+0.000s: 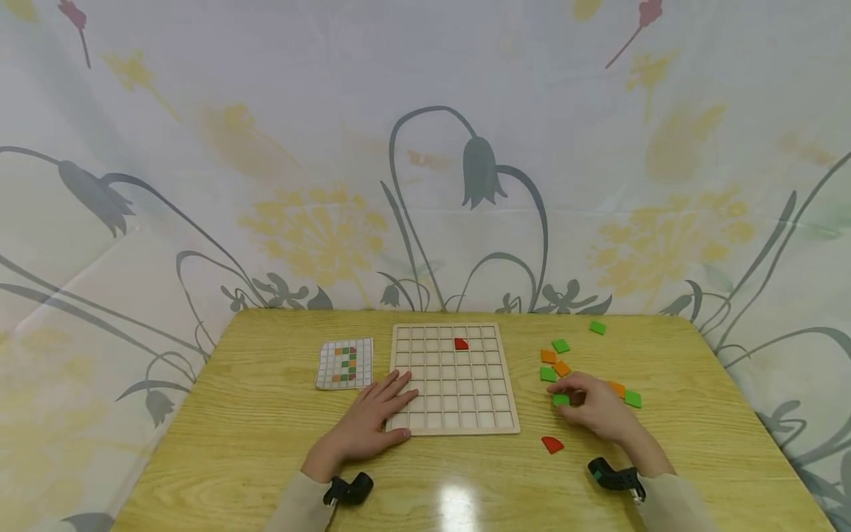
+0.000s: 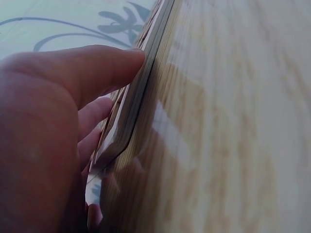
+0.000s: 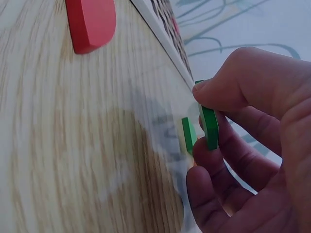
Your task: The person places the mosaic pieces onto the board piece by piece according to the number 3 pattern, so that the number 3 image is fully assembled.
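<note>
My right hand (image 1: 594,406) pinches a green square tile (image 3: 209,121) between thumb and fingers, close over the table right of the board. In the right wrist view another green tile (image 3: 188,135) lies just beyond it. My left hand (image 1: 372,417) rests on the lower left corner of the wooden grid board (image 1: 459,431), fingers straight and spread, with the thumb (image 2: 129,63) along its near edge. One red quarter-round tile (image 1: 462,343) sits in a cell of the board's top row. A second red quarter-round piece (image 1: 552,444) lies on the table below the right hand.
Left of the board lies a pattern card (image 1: 345,363) with orange, green and red squares. Loose orange tiles (image 1: 548,356) and green tiles (image 1: 561,346) are scattered to the right, one green tile (image 1: 597,327) near the back edge. A flowered cloth (image 1: 425,162) hangs behind the table.
</note>
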`<action>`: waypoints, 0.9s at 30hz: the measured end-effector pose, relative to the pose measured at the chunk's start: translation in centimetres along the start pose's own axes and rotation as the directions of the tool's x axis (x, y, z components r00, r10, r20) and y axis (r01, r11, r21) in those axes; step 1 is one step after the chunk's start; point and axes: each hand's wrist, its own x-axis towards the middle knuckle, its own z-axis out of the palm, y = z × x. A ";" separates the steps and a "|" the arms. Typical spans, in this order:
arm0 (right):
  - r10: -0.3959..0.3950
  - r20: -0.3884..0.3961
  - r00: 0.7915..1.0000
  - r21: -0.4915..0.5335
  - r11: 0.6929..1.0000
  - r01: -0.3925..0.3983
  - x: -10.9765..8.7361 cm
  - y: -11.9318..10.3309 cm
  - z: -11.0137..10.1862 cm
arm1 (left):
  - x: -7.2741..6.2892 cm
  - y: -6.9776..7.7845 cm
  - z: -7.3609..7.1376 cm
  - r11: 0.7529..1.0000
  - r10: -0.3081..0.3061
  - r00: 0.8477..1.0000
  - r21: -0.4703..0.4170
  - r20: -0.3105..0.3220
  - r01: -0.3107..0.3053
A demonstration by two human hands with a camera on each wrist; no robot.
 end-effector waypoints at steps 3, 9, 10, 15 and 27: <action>0.003 0.013 1.000 0.002 1.000 -0.003 0.4 -0.1 0.4 | 0.0 0.0 0.0 1.000 -0.003 1.000 0.004 -0.002 0.003; -0.048 0.002 0.999 -0.012 0.999 0.048 1.1 -0.3 1.3 | 0.0 0.1 0.0 1.000 -0.007 1.000 -0.002 -0.009 0.007; -0.064 -0.002 0.998 -0.011 0.998 0.064 1.2 -0.3 1.5 | 0.0 0.1 0.0 1.000 -0.007 1.000 -0.002 -0.010 0.007; -0.090 -0.008 0.996 0.001 0.996 0.090 1.7 -0.8 2.1 | 0.0 0.1 0.0 1.000 -0.002 1.000 0.003 -0.013 0.002; -0.048 -0.017 0.999 0.025 0.999 0.048 3.7 -2.1 3.2 | 0.0 0.0 0.0 1.000 -0.003 1.000 -0.003 -0.012 0.003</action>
